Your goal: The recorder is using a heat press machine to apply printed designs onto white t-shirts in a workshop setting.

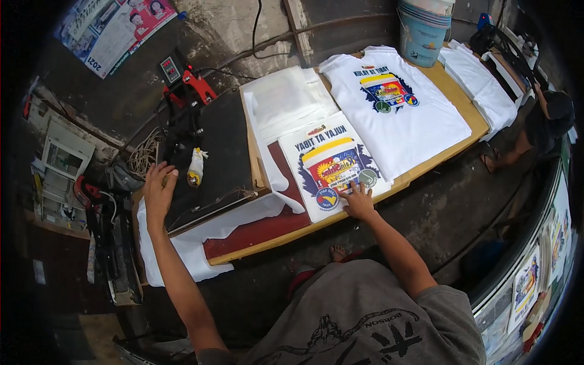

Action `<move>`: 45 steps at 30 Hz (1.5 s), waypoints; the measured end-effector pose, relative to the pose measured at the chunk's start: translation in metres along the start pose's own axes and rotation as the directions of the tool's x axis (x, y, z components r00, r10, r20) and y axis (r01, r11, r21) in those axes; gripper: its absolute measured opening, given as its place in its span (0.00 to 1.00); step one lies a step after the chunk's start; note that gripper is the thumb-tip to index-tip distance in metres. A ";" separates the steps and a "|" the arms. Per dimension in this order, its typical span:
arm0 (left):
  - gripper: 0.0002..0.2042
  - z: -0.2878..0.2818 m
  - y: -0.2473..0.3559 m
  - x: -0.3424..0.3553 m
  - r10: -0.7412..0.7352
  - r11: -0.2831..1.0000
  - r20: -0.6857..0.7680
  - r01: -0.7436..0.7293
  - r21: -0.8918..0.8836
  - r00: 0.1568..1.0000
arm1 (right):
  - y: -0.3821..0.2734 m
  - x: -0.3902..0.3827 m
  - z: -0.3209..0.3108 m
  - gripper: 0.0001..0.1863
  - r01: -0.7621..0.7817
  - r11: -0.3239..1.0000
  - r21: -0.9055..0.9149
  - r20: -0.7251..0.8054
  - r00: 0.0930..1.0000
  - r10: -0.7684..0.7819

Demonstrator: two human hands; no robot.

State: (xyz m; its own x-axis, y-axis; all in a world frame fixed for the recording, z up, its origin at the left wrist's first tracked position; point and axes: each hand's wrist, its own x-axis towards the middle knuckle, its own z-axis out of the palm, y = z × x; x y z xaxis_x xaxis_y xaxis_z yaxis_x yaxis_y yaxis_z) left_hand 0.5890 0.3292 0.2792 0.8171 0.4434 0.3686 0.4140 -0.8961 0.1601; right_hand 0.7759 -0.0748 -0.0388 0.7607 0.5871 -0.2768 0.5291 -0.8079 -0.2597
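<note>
My left hand rests at the left edge of the black heat press, fingers slightly bent and holding nothing visible. A white wrapped piece with a yellow end lies on the press. My right hand has its fingers spread on a printed transfer sheet, atop a stack of white paper beside the press. To its upper right lies a white T-shirt bearing a similar colourful print. More white sheets lie behind the printed stack, and a white cloth hangs beneath the press.
A stack of buckets and folded white shirts occupy the table's far right. Another person stands at that end. A tool shelf is at left; printed sheets lie at lower right. A cable hangs on the wall.
</note>
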 end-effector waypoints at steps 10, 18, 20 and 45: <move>0.11 0.019 -0.009 0.024 -0.081 0.967 -0.106 0.052 -0.251 0.991 | -0.001 0.011 -0.004 0.31 -0.023 0.999 0.030 0.098 0.995 0.020; 0.13 0.019 0.005 0.019 -0.201 0.959 -0.105 0.174 -0.226 0.974 | -0.030 0.034 -0.006 0.25 0.126 0.977 -0.172 -0.115 0.982 -0.147; 0.13 0.018 0.009 0.019 -0.210 0.963 -0.104 0.188 -0.192 0.972 | -0.048 0.037 -0.006 0.24 0.205 0.974 -0.098 -0.081 0.974 -0.213; 0.14 0.015 0.015 0.018 -0.305 0.937 -0.064 0.288 -0.198 0.950 | -0.090 0.043 0.002 0.31 0.353 0.932 -0.083 0.044 0.935 -0.351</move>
State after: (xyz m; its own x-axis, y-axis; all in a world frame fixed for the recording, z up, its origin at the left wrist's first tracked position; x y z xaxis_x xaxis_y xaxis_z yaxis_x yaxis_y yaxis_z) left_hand 0.6162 0.3241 0.2747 0.6244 0.6934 0.3595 0.5436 -0.7164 0.4374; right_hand 0.7602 0.0232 -0.0297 0.5096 0.8348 -0.2083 0.7929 -0.5496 -0.2631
